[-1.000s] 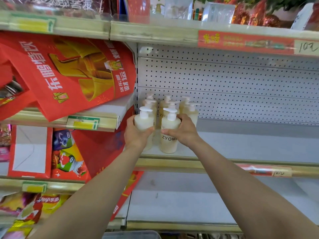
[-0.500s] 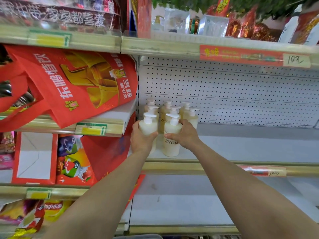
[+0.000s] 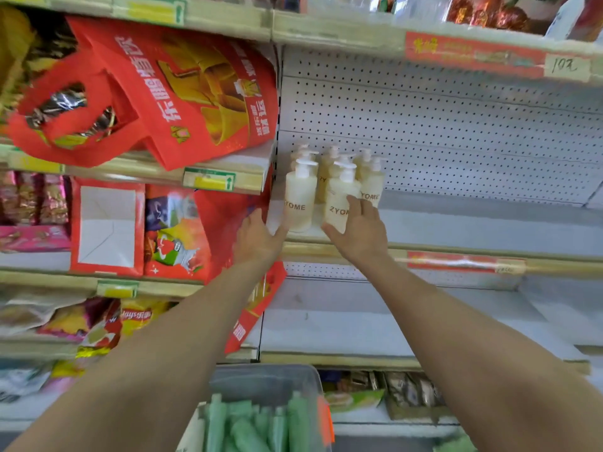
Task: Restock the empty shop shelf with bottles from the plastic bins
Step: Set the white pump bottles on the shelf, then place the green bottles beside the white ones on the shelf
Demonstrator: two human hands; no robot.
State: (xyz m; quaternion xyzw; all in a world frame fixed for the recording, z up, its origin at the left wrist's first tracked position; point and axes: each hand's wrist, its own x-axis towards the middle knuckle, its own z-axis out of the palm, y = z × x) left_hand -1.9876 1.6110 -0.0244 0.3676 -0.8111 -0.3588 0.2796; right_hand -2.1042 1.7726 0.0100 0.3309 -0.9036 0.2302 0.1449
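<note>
Several cream pump bottles marked ZYOME stand in a cluster at the left end of the white shelf (image 3: pixel 473 223). The front left bottle (image 3: pixel 300 199) and the front right bottle (image 3: pixel 339 203) stand upright on the shelf. My left hand (image 3: pixel 257 238) hovers open just below and left of the front left bottle, apart from it. With fingers spread, my right hand (image 3: pixel 360 231) is in front of the front right bottle, and I cannot tell whether the fingertips touch it. A clear plastic bin (image 3: pixel 267 386) below holds several green bottles (image 3: pixel 254 425).
A red printed bag (image 3: pixel 182 93) hangs over the left shelf beside the bottles. Snack packs (image 3: pixel 176 236) fill the left bays. A perforated white back panel (image 3: pixel 440 125) stands behind the shelf. A second white shelf (image 3: pixel 359 318) lies below.
Both hands have let go of the two front bottles and drawn back down toward the shelf edge. The view has tilted down, bringing the bin of green bottles into sight.
</note>
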